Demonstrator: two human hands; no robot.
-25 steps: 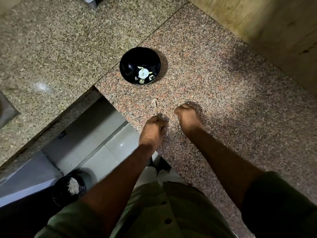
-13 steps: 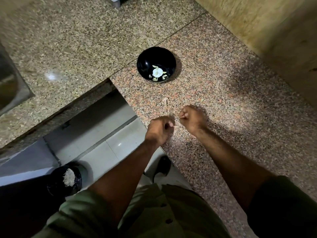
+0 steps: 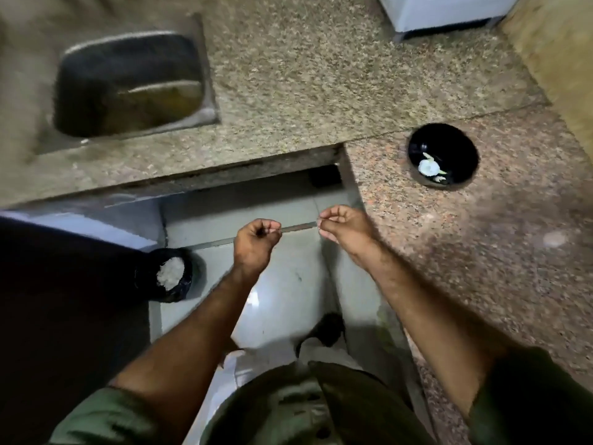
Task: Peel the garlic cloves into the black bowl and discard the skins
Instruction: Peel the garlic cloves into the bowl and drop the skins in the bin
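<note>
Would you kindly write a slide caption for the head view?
Both hands, left and right, curled above the floor beside the counter; black bowl holds garlic, lined bin waits below.

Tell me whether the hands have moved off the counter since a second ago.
Yes. Both hands, left hand and right hand, were over the pink counter near its corner; now they hang left of its edge, over the floor.

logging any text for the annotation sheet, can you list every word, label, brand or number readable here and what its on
None: no word, label, brand or number reads in this head view.
The black bowl is plain, with pale garlic pieces inside.
The white appliance at the top edge shows no marking.
The sink, the counter and the bin on the floor are blurred and show no print.
</note>
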